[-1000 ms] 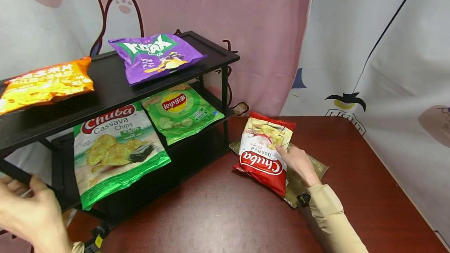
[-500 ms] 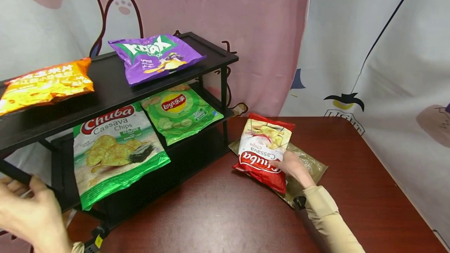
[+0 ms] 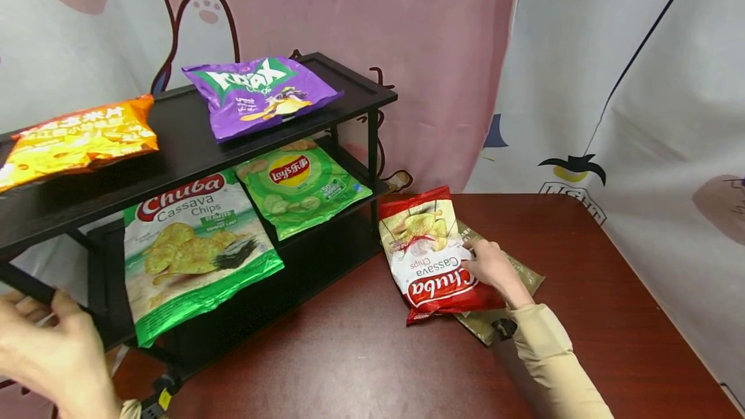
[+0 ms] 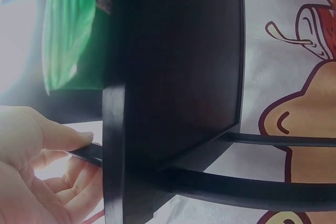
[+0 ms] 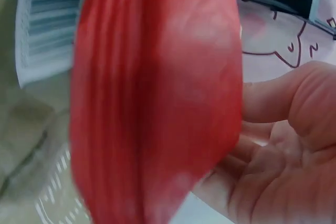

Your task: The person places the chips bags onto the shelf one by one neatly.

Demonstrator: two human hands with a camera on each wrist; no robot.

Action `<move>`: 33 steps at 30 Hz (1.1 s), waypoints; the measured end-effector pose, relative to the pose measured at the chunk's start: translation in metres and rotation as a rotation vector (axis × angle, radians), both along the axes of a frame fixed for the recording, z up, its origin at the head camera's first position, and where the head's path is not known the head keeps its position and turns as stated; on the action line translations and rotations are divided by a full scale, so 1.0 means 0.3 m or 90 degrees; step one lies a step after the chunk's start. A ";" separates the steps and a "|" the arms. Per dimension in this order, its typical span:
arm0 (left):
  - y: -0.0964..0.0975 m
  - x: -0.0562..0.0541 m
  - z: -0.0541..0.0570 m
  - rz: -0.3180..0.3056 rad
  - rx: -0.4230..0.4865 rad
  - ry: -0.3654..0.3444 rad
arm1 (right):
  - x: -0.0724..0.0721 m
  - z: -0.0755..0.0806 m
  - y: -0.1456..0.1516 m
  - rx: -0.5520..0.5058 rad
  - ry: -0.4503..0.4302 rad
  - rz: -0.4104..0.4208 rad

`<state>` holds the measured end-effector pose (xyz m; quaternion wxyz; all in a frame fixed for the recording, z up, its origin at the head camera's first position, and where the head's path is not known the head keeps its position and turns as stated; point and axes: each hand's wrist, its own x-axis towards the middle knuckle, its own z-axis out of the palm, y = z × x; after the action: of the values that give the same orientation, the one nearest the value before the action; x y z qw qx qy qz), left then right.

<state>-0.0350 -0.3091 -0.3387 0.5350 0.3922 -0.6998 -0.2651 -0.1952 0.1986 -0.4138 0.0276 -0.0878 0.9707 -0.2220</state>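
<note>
My left hand grips a black post of the shelf rack; the left wrist view shows thumb and fingers curled about the black bar. At the right, my right hand pinches the near right edge of a red and white bag of cassava chips. That bag's printing reads upside down, and it lies slanted over a flat olive-gold packet that it partly covers. Close up in the right wrist view, the thumb lies on one side of the red foil with fingers behind it.
On the rack's top shelf lie an orange snack bag and a purple chip bag. A green and cream cassava chip bag and a green Lay's bag lie on the tier below. The rack stands on a reddish-brown table.
The red chip bag has turned, its top end swinging left and its lower end right. My right hand first slid down the bag's edge, then took hold of it. My left hand stays put.
</note>
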 end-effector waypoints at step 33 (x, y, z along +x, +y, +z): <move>0.001 0.001 0.004 0.001 -0.005 -0.003 | 0.081 -0.045 -0.235 0.245 -0.055 -0.010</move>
<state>-0.0347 -0.3087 -0.3374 0.5354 0.3914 -0.7015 -0.2610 -0.1708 0.1281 -0.4273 0.0836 -0.0642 0.9938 -0.0363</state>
